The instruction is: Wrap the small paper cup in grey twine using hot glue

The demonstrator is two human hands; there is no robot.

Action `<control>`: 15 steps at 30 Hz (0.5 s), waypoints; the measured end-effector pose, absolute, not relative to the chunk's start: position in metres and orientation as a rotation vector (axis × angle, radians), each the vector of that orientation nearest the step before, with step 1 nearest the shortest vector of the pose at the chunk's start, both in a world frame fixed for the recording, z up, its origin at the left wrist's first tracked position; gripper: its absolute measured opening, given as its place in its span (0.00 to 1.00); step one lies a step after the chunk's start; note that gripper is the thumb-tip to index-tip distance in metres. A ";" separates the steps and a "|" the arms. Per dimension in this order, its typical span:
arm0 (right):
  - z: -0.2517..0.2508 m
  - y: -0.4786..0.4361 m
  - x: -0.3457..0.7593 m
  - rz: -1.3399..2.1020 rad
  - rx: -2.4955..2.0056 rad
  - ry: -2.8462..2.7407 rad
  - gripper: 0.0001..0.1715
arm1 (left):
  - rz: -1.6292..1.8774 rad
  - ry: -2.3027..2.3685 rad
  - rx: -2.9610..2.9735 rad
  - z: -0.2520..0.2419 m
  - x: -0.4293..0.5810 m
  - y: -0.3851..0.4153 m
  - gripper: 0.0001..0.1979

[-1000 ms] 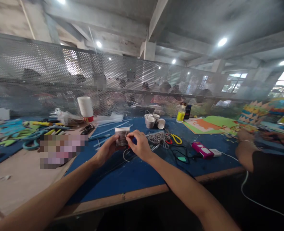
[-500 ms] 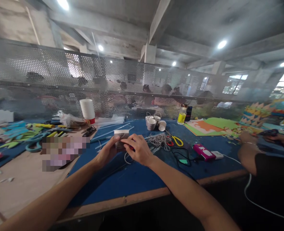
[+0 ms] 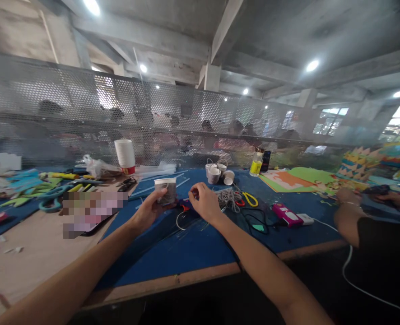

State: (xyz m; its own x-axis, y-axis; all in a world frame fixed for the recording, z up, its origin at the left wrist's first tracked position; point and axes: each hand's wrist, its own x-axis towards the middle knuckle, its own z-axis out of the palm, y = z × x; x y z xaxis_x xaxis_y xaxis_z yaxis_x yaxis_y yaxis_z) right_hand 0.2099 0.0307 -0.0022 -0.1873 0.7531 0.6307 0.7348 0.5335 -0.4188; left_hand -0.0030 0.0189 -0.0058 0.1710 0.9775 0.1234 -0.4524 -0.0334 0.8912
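My left hand [image 3: 149, 208] is closed around a paper cup [image 3: 166, 191] with a white rim and grey cord wrapped about its side. To its right, my right hand [image 3: 205, 202] is apart from the cup, thumb and fingertips pinched together; whatever is between them is too small to make out. Below those fingertips lies a dark blue tool with an orange-red tip [image 3: 184, 207], partly hidden by the hand. A pale curved strand [image 3: 179, 222] lies beside it. A tangle of grey cord [image 3: 230, 198] sits just beyond my right hand.
Several small cord-handled cups [image 3: 213, 174] stand farther back. Yellow-handled scissors [image 3: 250, 199], a magenta box [image 3: 287, 215] and a yellow-labelled bottle [image 3: 256, 163] are rightward. A white cup stack [image 3: 124, 153] and blue-handled scissors [image 3: 51, 198] are leftward. A co-worker's arm [image 3: 349, 216] rests at the right.
My right hand has left the cup's side and moved to the right. The left hand has shifted slightly left and up with the cup, showing more of its cord-wrapped side.
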 end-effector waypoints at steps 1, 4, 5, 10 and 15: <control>-0.003 0.036 0.214 0.057 -1.347 -1.980 0.13 | 1.318 0.687 1.010 -0.006 -0.004 0.021 0.11; -0.011 0.049 0.224 0.133 -1.609 -2.212 0.26 | 1.372 0.695 1.017 -0.008 -0.007 0.025 0.13; -0.014 0.053 0.226 0.149 -1.646 -2.273 0.29 | 1.388 0.697 1.021 -0.008 -0.007 0.026 0.14; -0.026 0.060 0.225 0.203 -1.658 -2.332 0.25 | 1.461 0.665 1.048 -0.003 -0.009 0.027 0.15; -0.022 0.057 0.224 0.282 -1.649 -2.206 0.22 | 1.542 0.636 1.055 0.004 -0.015 0.028 0.16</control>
State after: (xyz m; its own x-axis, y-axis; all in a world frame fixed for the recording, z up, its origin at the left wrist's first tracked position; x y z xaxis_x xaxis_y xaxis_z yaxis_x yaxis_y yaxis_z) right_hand 0.2238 0.0572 -0.0224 -0.2460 0.9537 0.1731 0.8796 0.2947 -0.3735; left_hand -0.0154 0.0282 0.0041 0.0057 0.9586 0.2847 -0.4787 -0.2474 0.8424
